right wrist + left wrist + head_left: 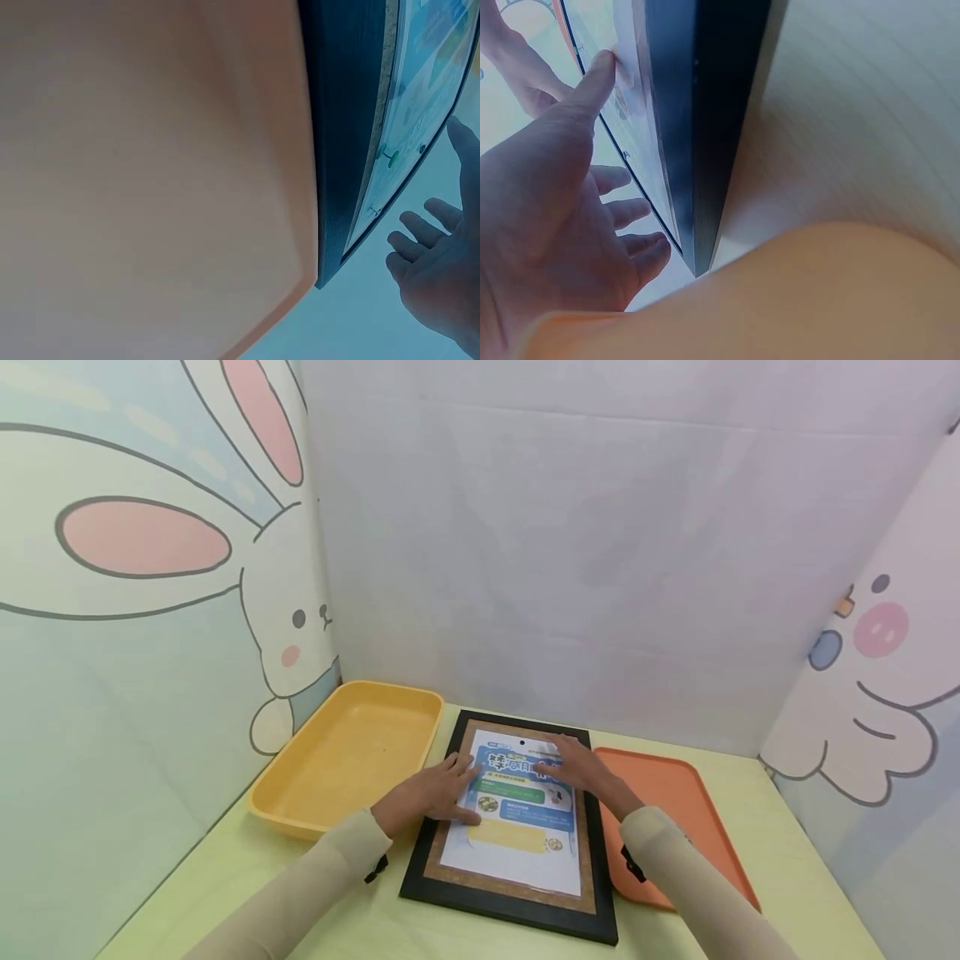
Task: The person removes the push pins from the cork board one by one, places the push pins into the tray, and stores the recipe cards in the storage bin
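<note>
A cork board with a black frame (510,917) lies flat on the table, and a printed sheet (510,870) with blue, green and yellow panels covers most of its cork. My left hand (435,789) rests over the sheet's left side, fingers spread, its thumb and fingertips at the paper. Over the upper right part, my right hand (583,767) reaches in with fingers extended. Neither hand grips anything. From the left wrist, the thumb (596,79) shows right at the sheet's surface. A small green piece (391,156) appears on the sheet in the right wrist view.
Left of the board stands an orange-yellow basin (360,768) with raised walls. An orange tray (678,810) lies close along the board's right side. Behind the pale table (330,918) hangs a white cloth backdrop (570,552), with cartoon-printed panels at both sides.
</note>
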`<state>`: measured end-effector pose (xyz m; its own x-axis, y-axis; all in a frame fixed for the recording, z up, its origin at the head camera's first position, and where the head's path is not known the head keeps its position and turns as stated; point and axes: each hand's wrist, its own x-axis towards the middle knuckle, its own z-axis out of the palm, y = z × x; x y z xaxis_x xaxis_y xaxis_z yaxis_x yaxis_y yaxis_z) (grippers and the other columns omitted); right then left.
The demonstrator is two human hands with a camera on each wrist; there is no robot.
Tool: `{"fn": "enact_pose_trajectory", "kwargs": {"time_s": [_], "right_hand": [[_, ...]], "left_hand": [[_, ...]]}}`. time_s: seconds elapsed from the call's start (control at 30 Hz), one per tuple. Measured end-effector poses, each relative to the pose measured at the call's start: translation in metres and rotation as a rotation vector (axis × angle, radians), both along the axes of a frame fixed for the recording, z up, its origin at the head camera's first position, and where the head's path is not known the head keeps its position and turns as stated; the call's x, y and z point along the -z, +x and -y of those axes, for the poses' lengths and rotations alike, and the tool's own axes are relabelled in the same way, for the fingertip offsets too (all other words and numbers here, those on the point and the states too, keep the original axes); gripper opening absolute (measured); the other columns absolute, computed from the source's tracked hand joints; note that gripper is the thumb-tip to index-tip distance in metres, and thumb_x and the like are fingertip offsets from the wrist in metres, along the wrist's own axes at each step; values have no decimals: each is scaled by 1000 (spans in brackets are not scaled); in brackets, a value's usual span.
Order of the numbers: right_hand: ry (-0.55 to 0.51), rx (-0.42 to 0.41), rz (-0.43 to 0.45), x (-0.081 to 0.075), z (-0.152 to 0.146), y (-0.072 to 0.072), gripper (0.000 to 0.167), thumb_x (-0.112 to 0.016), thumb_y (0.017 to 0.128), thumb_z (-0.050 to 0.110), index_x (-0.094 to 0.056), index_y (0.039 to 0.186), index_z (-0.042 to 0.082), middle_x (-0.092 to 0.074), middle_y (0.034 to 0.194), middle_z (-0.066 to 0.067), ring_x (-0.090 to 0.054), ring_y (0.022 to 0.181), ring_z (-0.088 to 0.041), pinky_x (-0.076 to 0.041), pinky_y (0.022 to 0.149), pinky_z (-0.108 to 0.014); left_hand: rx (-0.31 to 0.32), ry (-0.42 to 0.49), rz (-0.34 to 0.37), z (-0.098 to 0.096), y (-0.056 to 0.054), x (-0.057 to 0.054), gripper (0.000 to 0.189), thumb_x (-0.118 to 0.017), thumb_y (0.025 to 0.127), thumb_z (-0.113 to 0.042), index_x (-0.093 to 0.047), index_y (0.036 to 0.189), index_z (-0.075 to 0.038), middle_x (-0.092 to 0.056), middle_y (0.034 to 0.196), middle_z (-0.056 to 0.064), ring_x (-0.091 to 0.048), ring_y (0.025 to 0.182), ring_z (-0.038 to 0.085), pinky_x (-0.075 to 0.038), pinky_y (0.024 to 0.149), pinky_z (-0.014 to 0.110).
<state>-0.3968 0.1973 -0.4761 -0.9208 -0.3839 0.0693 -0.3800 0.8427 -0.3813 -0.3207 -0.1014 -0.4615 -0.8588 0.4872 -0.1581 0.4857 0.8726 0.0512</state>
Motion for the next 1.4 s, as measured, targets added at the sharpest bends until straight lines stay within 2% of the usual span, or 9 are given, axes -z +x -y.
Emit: {"fn": "enact_pose_trajectory", "kwargs": {"time_s": [0.3,0.57,0.8,0.87,1.07,1.2,1.3,1.4], "right_hand": [[-15,-31,-6,7,4,-7,77,-75,96,42,-43,158,8,-54,151,-17,-47,137,-39,-45,105,-61],[-18,-34,0,8,8,-12,72,-75,96,42,-48,154,10,-58,145,-13,-59,117,-30,-49,100,-56],[10,-59,14,10,9,-16,75,-74,98,40,-44,156,2,-53,152,-18,-52,137,-35,-42,112,-58],[19,-64,4,10,9,-18,74,-74,98,39,-45,155,2,-54,151,-18,-52,136,-36,-42,111,-58],[14,-71,-17,9,12,-19,64,-75,98,33,-51,150,3,-62,139,-16,-59,120,-31,-48,105,-56],[30,-53,-7,8,13,-21,65,-74,99,33,-49,152,4,-59,144,-19,-56,130,-37,-45,107,-58],[46,-31,5,9,14,-22,67,-72,100,35,-47,154,5,-51,152,-22,-46,141,-44,-40,111,-63],[40,-8,19,10,15,-24,67,-71,100,37,-47,155,6,-47,155,-24,-42,142,-47,-38,111,-66]], "left_hand": [[-49,-9,29,-3,-1,1,104,-67,86,-75,-29,165,-20,-23,172,8,-22,157,33,-35,120,52],[-107,-10,81,-6,-4,-1,105,-69,84,-75,-30,165,-22,-23,172,6,-20,158,32,-35,119,53],[-127,-2,111,-7,-5,-1,105,-70,83,-75,-32,165,-23,-23,172,5,-20,158,30,-34,120,52],[-129,-3,116,-7,-5,-2,105,-71,82,-75,-32,165,-23,-23,172,6,-21,158,29,-35,120,52],[-134,1,128,-7,-7,-2,104,-71,82,-74,-32,165,-25,-22,173,5,-20,158,28,-35,120,53],[-127,7,129,-7,-8,-1,102,-71,83,-74,-33,164,-27,-21,173,4,-20,158,28,-35,119,54],[-120,3,121,-7,-9,0,101,-70,83,-75,-34,164,-27,-22,172,5,-24,156,28,-37,118,53],[-119,1,118,-7,-10,0,100,-70,82,-75,-35,163,-27,-23,172,5,-27,154,28,-39,117,53]]}}
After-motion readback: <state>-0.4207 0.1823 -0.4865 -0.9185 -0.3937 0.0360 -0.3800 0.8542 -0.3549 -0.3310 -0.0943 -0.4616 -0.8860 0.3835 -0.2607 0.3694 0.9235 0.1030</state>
